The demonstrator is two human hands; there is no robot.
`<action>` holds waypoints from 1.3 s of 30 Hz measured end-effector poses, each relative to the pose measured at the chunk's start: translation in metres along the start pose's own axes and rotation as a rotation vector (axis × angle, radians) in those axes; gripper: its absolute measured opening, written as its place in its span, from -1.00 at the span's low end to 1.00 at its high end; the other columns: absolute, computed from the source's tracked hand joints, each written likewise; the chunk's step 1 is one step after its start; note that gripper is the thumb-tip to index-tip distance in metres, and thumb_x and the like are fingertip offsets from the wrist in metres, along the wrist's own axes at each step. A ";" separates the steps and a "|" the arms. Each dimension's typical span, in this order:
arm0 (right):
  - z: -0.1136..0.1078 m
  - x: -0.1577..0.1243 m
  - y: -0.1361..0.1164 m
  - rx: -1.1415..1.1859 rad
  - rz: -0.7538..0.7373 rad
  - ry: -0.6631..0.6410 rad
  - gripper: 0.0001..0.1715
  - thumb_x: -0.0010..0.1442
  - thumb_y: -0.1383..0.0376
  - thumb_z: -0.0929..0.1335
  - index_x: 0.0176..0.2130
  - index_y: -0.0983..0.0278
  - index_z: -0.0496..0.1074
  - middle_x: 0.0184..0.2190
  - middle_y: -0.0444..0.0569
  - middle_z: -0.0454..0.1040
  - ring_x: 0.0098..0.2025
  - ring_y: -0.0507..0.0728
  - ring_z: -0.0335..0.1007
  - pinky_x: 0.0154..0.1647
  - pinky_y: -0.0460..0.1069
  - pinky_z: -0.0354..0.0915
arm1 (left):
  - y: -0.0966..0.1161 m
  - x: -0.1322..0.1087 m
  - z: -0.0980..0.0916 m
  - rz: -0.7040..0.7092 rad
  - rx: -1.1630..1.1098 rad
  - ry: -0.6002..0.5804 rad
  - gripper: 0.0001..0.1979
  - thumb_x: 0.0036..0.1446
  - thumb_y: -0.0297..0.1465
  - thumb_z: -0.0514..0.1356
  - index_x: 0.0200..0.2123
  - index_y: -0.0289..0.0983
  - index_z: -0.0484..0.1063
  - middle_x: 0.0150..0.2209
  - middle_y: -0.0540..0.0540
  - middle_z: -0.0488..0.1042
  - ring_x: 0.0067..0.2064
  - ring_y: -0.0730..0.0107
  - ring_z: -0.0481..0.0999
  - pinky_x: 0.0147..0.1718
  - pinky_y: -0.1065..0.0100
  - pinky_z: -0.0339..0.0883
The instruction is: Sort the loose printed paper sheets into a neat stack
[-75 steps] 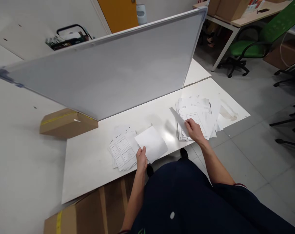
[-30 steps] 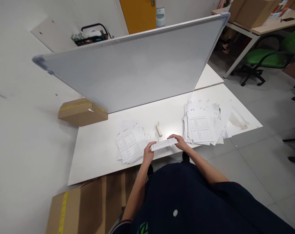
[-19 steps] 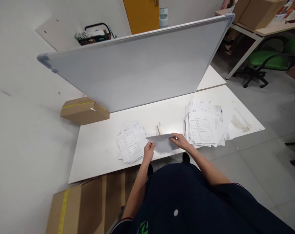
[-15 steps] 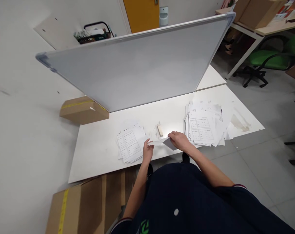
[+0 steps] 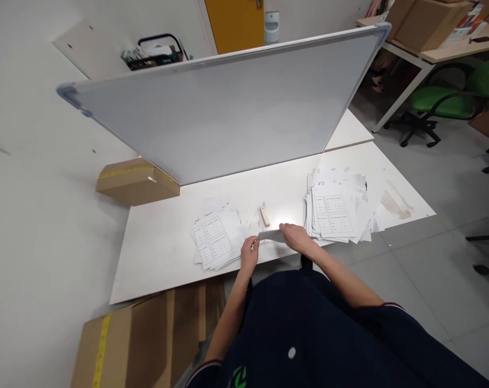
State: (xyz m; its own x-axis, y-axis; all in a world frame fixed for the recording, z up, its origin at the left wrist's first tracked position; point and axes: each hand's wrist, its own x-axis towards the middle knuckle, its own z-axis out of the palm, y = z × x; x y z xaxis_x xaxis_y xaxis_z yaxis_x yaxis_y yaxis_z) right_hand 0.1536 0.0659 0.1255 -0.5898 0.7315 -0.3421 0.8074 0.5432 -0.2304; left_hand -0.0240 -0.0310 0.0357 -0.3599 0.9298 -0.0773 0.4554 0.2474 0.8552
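A long white table (image 5: 159, 253) runs from about eight o'clock to two o'clock before the person, its top scuffed and marked with a brownish stain (image 5: 393, 202) near the far right end. A large whiteboard (image 5: 228, 108) stands tilted on the table's back edge at twelve o'clock, hiding much of the room behind it. At the near edge, in the middle, the left hand (image 5: 250, 253) pinches the left end of a folded sheet (image 5: 269, 235) with closed fingers, and the right hand (image 5: 295, 237) curls over its right end, holding it just above or on the tabletop; which cannot be told. At nine o'clock from the sheet lies a small loose pile of papers (image 5: 218, 240); at two o'clock, a thicker, ragged stack (image 5: 335, 207). A small beige block (image 5: 264, 216) lies at twelve o'clock, just beyond the sheet. A closed cardboard box (image 5: 137, 180) sits on the floor at ten o'clock, and a flattened carton (image 5: 147, 334) with a strip of yellow tape lies at seven o'clock. Farther off are an orange door (image 5: 234, 21), a black basket (image 5: 155, 51), a wooden desk (image 5: 430, 51) and a green chair (image 5: 442, 97) on the grey tiled floor. The sheets carry printed grids too small to read; a green mark (image 5: 238, 374) on the person's dark top is cut off.
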 end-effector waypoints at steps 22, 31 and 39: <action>0.101 0.029 0.089 1.079 0.571 -0.149 -0.70 -0.17 0.38 0.30 -0.32 0.36 0.37 -0.36 0.05 0.47 -0.38 0.11 0.39 -0.50 -0.13 0.24 | 0.022 0.037 0.018 -0.035 0.422 -0.256 -0.53 0.11 -0.45 -0.07 0.13 -0.23 0.12 -0.02 -0.20 0.29 0.01 0.23 0.27 -0.02 0.24 0.12; 0.092 0.025 0.089 1.067 0.602 -0.185 -0.76 -0.22 0.37 0.32 -0.40 0.34 0.36 -0.37 0.10 0.47 -0.42 0.15 0.40 -0.53 -0.08 0.25 | 0.022 0.052 0.025 -0.033 0.512 -0.310 -0.48 0.10 -0.47 -0.08 0.16 -0.16 0.07 -0.01 -0.20 0.27 -0.03 0.17 0.29 -0.10 0.23 0.16; 0.091 0.021 0.096 1.090 0.585 -0.236 -0.72 -0.20 0.34 0.31 -0.36 0.33 0.36 -0.34 0.09 0.48 -0.41 0.13 0.41 -0.51 -0.09 0.26 | 0.022 0.054 0.024 -0.031 0.507 -0.322 -0.49 0.10 -0.47 -0.09 0.15 -0.12 0.09 0.00 -0.18 0.28 -0.05 0.17 0.31 -0.10 0.22 0.15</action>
State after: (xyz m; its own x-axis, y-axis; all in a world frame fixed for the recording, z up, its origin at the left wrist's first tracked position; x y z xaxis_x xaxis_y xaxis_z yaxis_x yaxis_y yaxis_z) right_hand 0.2200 0.0959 0.0139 -0.2131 0.5953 -0.7747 0.6076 -0.5402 -0.5822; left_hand -0.0138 0.0314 0.0375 -0.1505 0.9363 -0.3174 0.8085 0.3013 0.5056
